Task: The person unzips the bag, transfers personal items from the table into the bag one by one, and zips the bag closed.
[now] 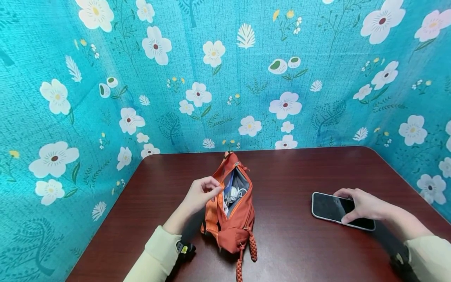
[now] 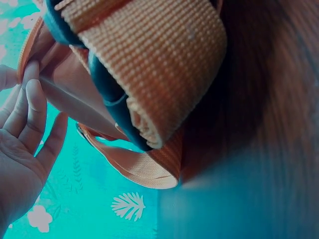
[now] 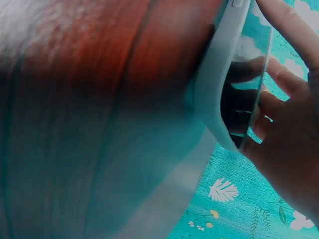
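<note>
An orange-red zippered waist bag point(image 1: 243, 219) lies on the table with its grey-lined main pocket unzipped. Inside it show a coiled white cable point(image 1: 233, 194) and a blue item point(image 1: 230, 182). My left hand point(image 1: 199, 194) pinches the left edge of the opening between thumb and fingers. In the left wrist view, the bag's rolled orange webbing strap point(image 2: 159, 55) and dark buckle fill the foreground. On the right, a smartphone point(image 1: 327, 207) in a pale case lies screen up. My right hand point(image 1: 366, 205) spans it from above, thumb on the near edge and fingers on the far edge.
The dark reddish-brown table point(image 1: 282, 176) has rounded far corners. A turquoise floral cloth point(image 1: 239, 98) hangs behind it and along both sides. Braided zipper pulls point(image 1: 253, 246) trail from the bag's near end. A dark device sits at each wrist.
</note>
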Tool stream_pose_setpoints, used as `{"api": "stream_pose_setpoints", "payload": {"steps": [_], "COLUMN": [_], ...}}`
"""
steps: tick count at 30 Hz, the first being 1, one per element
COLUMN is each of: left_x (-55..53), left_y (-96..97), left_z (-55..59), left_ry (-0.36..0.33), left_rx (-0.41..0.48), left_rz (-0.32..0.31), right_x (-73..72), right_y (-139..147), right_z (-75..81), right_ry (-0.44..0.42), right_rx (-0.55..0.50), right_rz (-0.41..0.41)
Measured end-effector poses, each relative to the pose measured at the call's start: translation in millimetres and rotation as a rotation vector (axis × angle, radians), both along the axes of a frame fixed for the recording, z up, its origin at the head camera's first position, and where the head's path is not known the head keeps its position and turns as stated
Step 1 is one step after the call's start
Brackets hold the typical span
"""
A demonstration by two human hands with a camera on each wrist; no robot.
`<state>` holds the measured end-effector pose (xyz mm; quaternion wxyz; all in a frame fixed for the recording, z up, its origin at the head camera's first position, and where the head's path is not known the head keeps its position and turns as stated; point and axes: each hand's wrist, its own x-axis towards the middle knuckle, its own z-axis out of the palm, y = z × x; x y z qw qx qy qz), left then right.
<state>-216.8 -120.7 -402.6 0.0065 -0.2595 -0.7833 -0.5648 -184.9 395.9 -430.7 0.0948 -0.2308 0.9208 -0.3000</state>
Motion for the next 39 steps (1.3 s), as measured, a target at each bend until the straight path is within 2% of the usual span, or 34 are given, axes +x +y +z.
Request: {"api": "stream_pose_setpoints", "payload": {"steps": [3,6,10,13,20,25,28,34,39], "left_x": [0.4,0.8,0.6,-0.1,-0.4,-0.3,-1.5,-1.5,-1.2], "left_y": [0.2,0.4,0.5,0.4,-0.3,-0.7,-1.2,-1.2,-0.4], "left_z": [0.4,1.1,1.5,1.5,1.1,2.3,1.9,1.5,1.6], "left_ry": [0.004,0.011,0.019,0.023,0.008,-0.010,-0.022,-0.030,0.005], "left_rx": [-0.002,-0.003,-0.004,-0.002,-0.007,-0.017,-0.017,-0.009,-0.001], "left_rz": [-0.001,-0.005,-0.008,-0.009,-0.008,0.000,-0.003,-0.002,-0.009], "right_x": [-0.3,-1.9,-6.0,-9.3,-13.1,-15.6,-17.6,-17.8,-17.2], "right_y": [-1.3,-1.7,-0.6,-0.1,-0.1,3.3,3.9,-2.1,-14.4], "right_z": [4.4,9.2,16.6,23.2,35.6,39.3,39.4,39.2,43.1], "right_ry": [-0.026,-0.068,-0.103,-0.120,-0.206,-0.240,-0.267,-0.220,-0.260], "right_rx": [0.022,-0.011,-0.082,-0.093,-0.092,-0.198,-0.246,-0.239,-0.320], "right_rz": [-0.043,-0.039,0.052,0.113,0.150,0.273,0.310,0.277,0.211]}}
